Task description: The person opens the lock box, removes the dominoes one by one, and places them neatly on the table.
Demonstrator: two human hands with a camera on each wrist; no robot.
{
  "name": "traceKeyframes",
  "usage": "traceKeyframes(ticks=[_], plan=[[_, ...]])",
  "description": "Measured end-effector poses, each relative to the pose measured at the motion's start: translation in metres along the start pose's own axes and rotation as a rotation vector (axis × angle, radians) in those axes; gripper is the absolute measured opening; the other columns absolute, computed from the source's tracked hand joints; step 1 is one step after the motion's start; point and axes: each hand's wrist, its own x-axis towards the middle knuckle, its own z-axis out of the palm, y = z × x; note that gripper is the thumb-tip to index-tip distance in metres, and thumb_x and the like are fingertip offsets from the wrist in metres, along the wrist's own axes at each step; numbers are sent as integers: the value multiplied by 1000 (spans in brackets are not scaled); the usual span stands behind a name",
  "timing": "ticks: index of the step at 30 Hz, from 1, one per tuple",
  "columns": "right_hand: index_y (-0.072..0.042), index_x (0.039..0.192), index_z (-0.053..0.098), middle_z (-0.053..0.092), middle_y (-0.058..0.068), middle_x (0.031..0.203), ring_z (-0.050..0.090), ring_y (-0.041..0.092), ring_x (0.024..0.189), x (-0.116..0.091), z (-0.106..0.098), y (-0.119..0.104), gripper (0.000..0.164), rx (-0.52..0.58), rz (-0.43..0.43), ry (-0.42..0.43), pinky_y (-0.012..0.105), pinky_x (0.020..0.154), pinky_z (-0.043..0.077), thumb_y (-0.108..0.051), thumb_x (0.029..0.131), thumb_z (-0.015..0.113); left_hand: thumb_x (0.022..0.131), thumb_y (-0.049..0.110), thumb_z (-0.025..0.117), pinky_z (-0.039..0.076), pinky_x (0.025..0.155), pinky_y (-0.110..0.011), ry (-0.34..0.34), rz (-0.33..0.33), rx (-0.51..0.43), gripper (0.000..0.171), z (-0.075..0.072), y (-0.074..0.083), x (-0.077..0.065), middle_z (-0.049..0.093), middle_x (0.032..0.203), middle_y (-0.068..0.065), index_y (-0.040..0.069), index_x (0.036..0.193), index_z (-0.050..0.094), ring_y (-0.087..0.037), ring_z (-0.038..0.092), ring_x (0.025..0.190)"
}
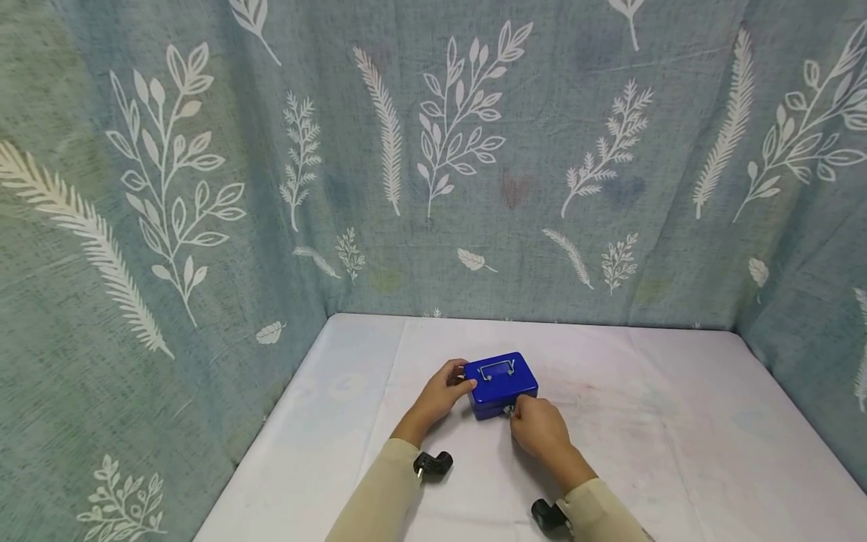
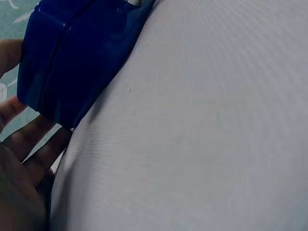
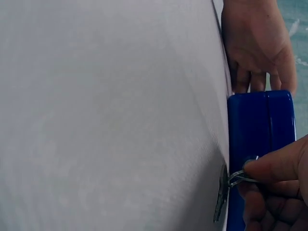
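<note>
Honestly, our right hand (image 1: 542, 433) is pinching the keys (image 3: 221, 195) at the front of the blue box (image 1: 503, 388) on the bench (image 1: 643, 444), our left hand (image 1: 436, 397) just resting loosely against its end, so twisting hard could skid it.

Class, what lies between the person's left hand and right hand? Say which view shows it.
The blue box lies between the left hand and the right hand; the head and right wrist views show it.
</note>
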Motion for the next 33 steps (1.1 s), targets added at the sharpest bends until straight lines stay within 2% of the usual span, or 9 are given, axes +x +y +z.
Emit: traceKeyframes(ticks=[2, 6, 10, 16, 21, 24, 28, 33], plan=[[-12, 69, 55, 51, -3, 61, 47, 15, 55, 0, 2, 0, 20, 12, 10, -8, 32, 49, 39, -14, 83, 69, 89, 43, 69, 48, 94, -47, 0, 0, -6, 55, 0, 0, -1, 60, 127, -6, 20, 135, 52, -25, 56, 116], [-11, 79, 61, 52, -2, 67, 49, 15, 61, -2, 4, 6, 24, 98, 69, -81, 32, 54, 40, -28, 80, 78, 88, 46, 69, 48, 95, -45, -9, -21, -9, 56, 1, -1, -2, 60, 127, -4, 22, 135, 52, -24, 55, 117], [-10, 88, 67, 54, -3, 71, 49, 15, 66, -4, 5, 13, 28, 146, 76, -137, 32, 57, 41, -29, 75, 83, 88, 45, 69, 48, 95, -46, -7, -18, -7, 55, 1, -2, -3, 60, 126, -4, 21, 135, 52, -25, 55, 117], [-13, 75, 64, 56, -2, 69, 50, 17, 64, -4, 1, 16, 17, 111, 52, -172, 34, 57, 43, -21, 78, 78, 89, 43, 68, 47, 95, -47, 7, 0, -1, 58, 0, 0, -2, 59, 126, -6, 17, 137, 51, -26, 55, 117], [-11, 82, 66, 59, -2, 74, 52, 18, 68, -5, -3, 17, 10, 95, 50, -160, 37, 63, 46, -16, 76, 73, 89, 44, 68, 47, 95, -47, 1, -4, -4, 60, 0, 0, -1, 59, 127, -6, 15, 139, 50, -26, 54, 118], [-11, 81, 66, 58, -1, 73, 52, 18, 67, -6, -4, 16, 8, 104, 52, -158, 37, 60, 45, -16, 78, 71, 89, 44, 68, 48, 95, -46, 0, -4, -8, 59, 0, 0, -1, 59, 127, -5, 17, 138, 51, -26, 55, 118], [-13, 72, 60, 53, -1, 67, 48, 17, 62, -7, -3, 15, 16, 117, 58, -166, 33, 53, 39, -19, 83, 69, 89, 44, 68, 48, 95, -46, -1, 4, -6, 59, 0, 1, -1, 59, 127, -6, 17, 139, 51, -26, 55, 117], [-14, 69, 57, 50, -2, 64, 46, 15, 59, -7, -1, 13, 21, 114, 33, -135, 30, 51, 35, -19, 86, 67, 90, 43, 67, 48, 94, -46, -1, 5, 1, 60, 0, 3, -2, 59, 126, -6, 15, 139, 50, -26, 55, 117]])
